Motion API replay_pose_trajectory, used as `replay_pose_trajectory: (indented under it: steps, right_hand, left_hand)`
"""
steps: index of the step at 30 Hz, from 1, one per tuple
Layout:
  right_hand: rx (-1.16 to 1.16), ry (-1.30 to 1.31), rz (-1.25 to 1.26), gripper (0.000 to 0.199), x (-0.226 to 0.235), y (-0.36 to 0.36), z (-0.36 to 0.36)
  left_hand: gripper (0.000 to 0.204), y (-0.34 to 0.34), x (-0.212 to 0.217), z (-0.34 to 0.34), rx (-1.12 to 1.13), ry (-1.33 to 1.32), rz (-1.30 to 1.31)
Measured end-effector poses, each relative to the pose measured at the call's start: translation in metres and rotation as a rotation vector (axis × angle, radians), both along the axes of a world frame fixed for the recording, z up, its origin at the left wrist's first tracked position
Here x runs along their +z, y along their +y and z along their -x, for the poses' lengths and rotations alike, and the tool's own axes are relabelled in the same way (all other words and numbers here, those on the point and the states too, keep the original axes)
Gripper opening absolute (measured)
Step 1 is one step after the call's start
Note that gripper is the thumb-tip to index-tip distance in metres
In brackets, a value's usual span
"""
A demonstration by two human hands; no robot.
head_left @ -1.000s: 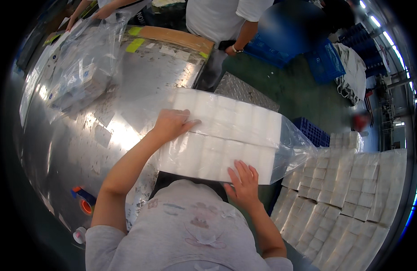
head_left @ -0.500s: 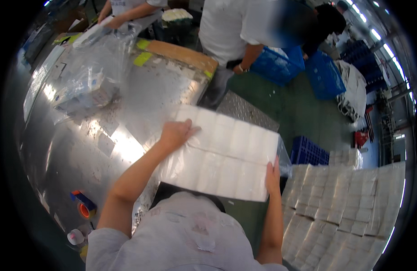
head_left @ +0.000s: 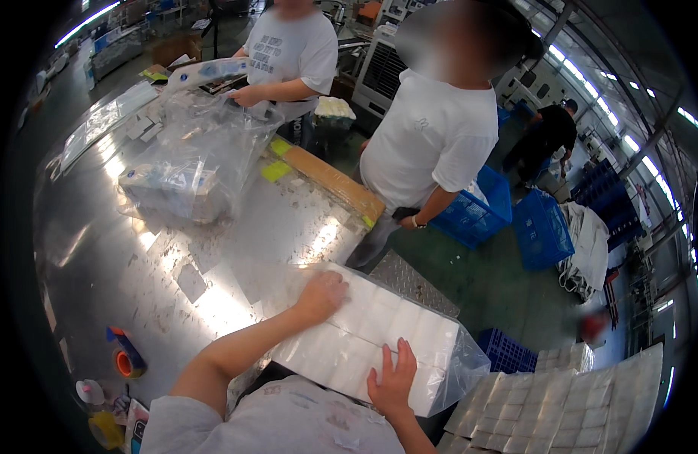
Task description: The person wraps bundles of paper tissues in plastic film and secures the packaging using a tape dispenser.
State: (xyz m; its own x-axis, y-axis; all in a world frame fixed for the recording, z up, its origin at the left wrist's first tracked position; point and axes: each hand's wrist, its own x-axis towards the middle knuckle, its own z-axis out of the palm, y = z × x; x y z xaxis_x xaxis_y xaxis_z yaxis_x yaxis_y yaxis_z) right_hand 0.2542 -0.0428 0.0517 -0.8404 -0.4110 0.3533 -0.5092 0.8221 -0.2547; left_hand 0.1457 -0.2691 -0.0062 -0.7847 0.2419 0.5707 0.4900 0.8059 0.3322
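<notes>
A long clear plastic bag of white rolls (head_left: 379,337) lies across the near right corner of the shiny metal table (head_left: 175,250), its loose end sticking out past the edge. My left hand (head_left: 321,295) presses flat on the bag's far left part. My right hand (head_left: 394,376) rests with spread fingers on its near side, close to my chest. Neither hand closes around anything.
Two people in white shirts stand beyond the table; one handles a big clear bag (head_left: 190,163) with packs inside. A brown cardboard strip (head_left: 330,181) lies along the far edge. A tape roll (head_left: 125,356) sits near left. Blue crates (head_left: 542,227) and stacked packs (head_left: 583,408) stand right.
The view has tilted up, showing more of the people and the room. The bag of rolls sits lower in view, and my right hand has moved from its right edge onto its near side.
</notes>
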Motion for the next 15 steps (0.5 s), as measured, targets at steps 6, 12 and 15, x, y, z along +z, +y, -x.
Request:
replay_pose_trajectory:
  steps: [6, 12, 15]
  right_hand:
    - [-0.03, 0.019, -0.223, 0.045, -0.006, -0.016, 0.053]
    - [0.097, 0.026, -0.148, 0.033, -0.022, 0.002, 0.057]
    - [0.179, -0.007, -0.167, 0.036, -0.012, -0.001, 0.051]
  left_hand:
    - [0.027, -0.002, 0.0, 0.0, 0.01, -0.122, -0.011]
    - [0.023, 0.001, -0.005, -0.003, 0.078, 0.024, -0.038]
    - [0.024, 0.001, -0.009, -0.005, 0.09, -0.055, -0.041]
